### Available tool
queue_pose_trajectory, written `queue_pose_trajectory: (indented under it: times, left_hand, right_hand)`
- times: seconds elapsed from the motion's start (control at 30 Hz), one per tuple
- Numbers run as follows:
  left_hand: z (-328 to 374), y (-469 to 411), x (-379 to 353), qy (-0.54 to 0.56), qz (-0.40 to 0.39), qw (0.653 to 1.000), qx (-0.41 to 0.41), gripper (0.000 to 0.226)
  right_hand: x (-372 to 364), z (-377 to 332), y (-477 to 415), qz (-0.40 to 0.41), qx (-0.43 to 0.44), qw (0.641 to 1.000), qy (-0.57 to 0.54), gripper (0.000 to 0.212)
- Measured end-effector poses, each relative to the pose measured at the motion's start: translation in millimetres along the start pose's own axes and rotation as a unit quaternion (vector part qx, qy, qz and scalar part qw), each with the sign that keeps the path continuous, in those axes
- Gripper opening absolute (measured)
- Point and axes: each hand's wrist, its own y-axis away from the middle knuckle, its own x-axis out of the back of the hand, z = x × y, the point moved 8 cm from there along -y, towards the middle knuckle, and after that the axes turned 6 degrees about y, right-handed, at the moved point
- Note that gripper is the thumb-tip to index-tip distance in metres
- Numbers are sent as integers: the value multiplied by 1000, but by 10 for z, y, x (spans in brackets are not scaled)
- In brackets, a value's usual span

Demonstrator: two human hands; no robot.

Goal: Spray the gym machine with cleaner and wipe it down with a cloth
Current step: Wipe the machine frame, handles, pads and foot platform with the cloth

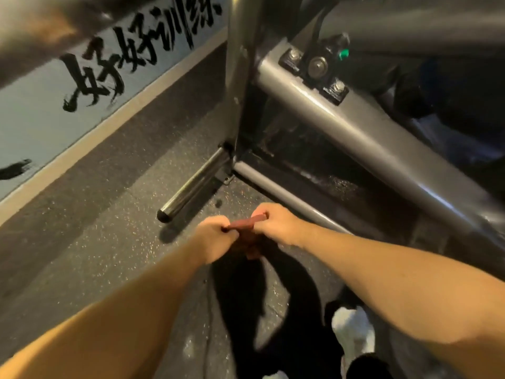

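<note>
A dark red cloth (247, 223) is stretched between both my hands, low over the floor. My left hand (216, 239) pinches its left end and my right hand (276, 225) pinches its right end; more of the cloth hangs down below them. The grey gym machine frame (355, 127) rises just beyond, with a vertical post (240, 77), a sloping tube and a low bar (273, 187) close to my right hand. No spray bottle is in view.
A chrome peg (191, 187) with a black end cap sticks out from the post base, left of my hands. Dark speckled rubber floor (95, 228) lies around. A wall with black brush lettering (109, 72) runs along the left. My white shoe (352, 332) is below.
</note>
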Motion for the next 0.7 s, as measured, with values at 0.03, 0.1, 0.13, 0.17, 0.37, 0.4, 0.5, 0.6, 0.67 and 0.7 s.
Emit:
queue_pose_trajectory:
  times: [0.03, 0.1, 0.13, 0.17, 0.37, 0.4, 0.5, 0.6, 0.67, 0.7]
  left_hand:
    - [47, 21, 30, -15, -8, 1000, 0, 20]
    - [105, 69, 89, -33, -6, 999, 9, 24]
    - [124, 90, 105, -21, -2, 1000, 9, 27]
    - [131, 97, 112, -5, -3, 1000, 7, 29]
    - [38, 225, 42, 57, -10, 998, -4, 19]
    - [18, 247, 48, 33, -1, 999, -12, 19]
    - [6, 431, 103, -30, 0, 999, -37, 20]
    - [71, 676, 207, -5, 17, 998, -62, 23]
    - [144, 886, 295, 16, 19, 997, -69, 22]
    - [180, 1004, 339, 24, 14, 997, -72, 20]
  right_hand:
    - [32, 9, 31, 11, 4, 1000, 3, 16]
    - [58, -8, 80, 10, 18, 1000, 16, 18]
    - [73, -2, 86, 7, 23, 1000, 21, 18]
    - [88, -5, 100, 5, 28, 999, 25, 18]
    - [121, 121, 250, 49, 26, 998, 30, 8]
    - [115, 144, 280, 65, 32, 996, 47, 7]
    - [64, 257, 457, 117, 7, 992, 53, 8]
    - [-17, 206, 734, 136, -27, 990, 16, 17]
    - [-122, 94, 917, 125, -56, 987, -84, 16]
    - [-192, 48, 997, 114, -78, 979, -151, 15]
